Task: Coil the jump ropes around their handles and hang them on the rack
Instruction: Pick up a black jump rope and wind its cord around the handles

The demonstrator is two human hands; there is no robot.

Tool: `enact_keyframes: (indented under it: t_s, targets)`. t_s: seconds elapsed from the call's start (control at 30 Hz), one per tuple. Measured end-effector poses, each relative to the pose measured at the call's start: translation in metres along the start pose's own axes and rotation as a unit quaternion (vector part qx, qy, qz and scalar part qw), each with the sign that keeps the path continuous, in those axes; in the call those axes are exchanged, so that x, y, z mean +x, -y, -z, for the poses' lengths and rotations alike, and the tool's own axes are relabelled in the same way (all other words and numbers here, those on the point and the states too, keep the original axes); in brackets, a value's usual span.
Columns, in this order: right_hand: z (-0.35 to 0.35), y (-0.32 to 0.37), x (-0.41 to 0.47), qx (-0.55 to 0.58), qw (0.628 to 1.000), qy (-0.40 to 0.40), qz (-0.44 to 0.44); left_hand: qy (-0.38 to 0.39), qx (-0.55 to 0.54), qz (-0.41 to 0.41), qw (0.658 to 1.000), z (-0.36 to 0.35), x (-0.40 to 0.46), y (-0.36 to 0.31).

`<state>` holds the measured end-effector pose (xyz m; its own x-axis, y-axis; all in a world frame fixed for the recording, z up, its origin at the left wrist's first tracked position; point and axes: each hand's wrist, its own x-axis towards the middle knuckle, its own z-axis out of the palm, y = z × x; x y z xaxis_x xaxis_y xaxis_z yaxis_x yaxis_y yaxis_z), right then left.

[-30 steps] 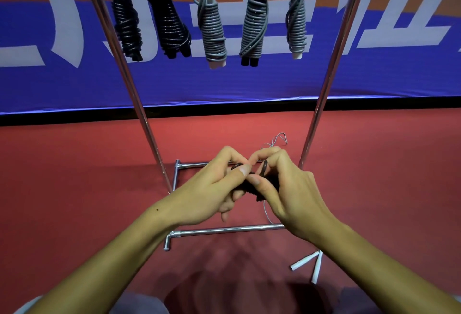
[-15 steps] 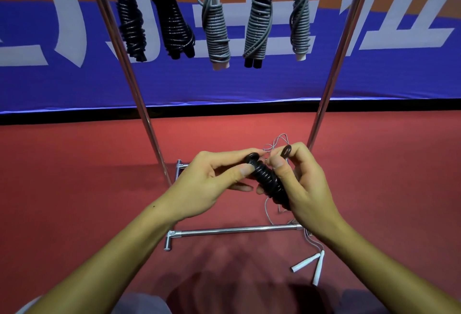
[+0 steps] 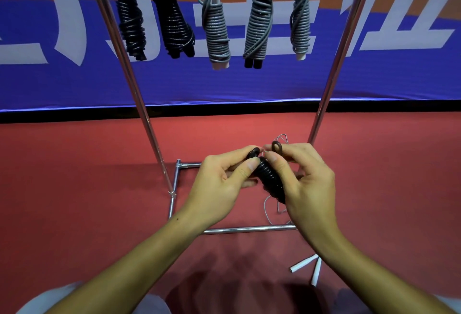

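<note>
A black jump rope, coiled tightly round its handles, sits between both hands above the rack's base. My left hand pinches its upper end with thumb and fingers. My right hand grips the bundle's lower part and holds a small black rope loop up between its fingertips. The metal rack stands in front of me, and several coiled ropes hang from its top: black ones on the left, grey ones on the right.
A loose grey rope with white handles lies on the red floor by the rack's right foot. The rack's base bars lie under my hands. A blue banner wall stands behind the rack.
The hands have drawn apart, which uncovers the coiled black bundle. My right hand has raised a small loop of rope at the top. The view has tilted slightly.
</note>
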<state>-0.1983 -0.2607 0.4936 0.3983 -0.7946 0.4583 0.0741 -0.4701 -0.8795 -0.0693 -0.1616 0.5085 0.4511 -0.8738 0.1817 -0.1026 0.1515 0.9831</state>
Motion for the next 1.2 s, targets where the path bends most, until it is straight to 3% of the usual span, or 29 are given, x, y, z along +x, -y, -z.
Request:
enact_keyframes:
  t_s: [0.27, 0.47, 0.67, 0.87, 1.0, 1.07, 1.2]
  targets:
    - [-0.015, -0.009, 0.009, -0.072, 0.992, -0.002, 0.102, -0.025, -0.052, 0.0, 0.998, -0.01, 0.01, 0.002]
    - [-0.012, -0.01, 0.016, -0.066, 0.991, 0.04, 0.108, -0.043, -0.044, 0.003, 0.998, -0.007, 0.017, -0.001]
    - [-0.004, -0.004, 0.019, 0.007, 0.999, 0.021, 0.025, -0.035, -0.008, -0.001, 0.999, -0.003, 0.017, -0.002]
    - [-0.007, -0.008, 0.017, -0.077, 0.995, 0.014, 0.063, -0.033, 0.051, -0.004, 0.998, -0.006, 0.013, 0.002]
    - [-0.012, -0.012, 0.011, -0.072, 0.994, 0.047, 0.07, -0.046, 0.063, 0.005, 0.997, -0.004, 0.015, 0.006]
    - [-0.013, -0.01, 0.009, -0.05, 0.997, 0.05, 0.037, -0.048, 0.071, 0.013, 0.996, -0.002, 0.017, 0.009]
    - [-0.005, 0.001, 0.015, 0.095, 0.979, 0.06, -0.173, -0.043, 0.111, 0.024, 0.993, 0.0, 0.017, 0.014]
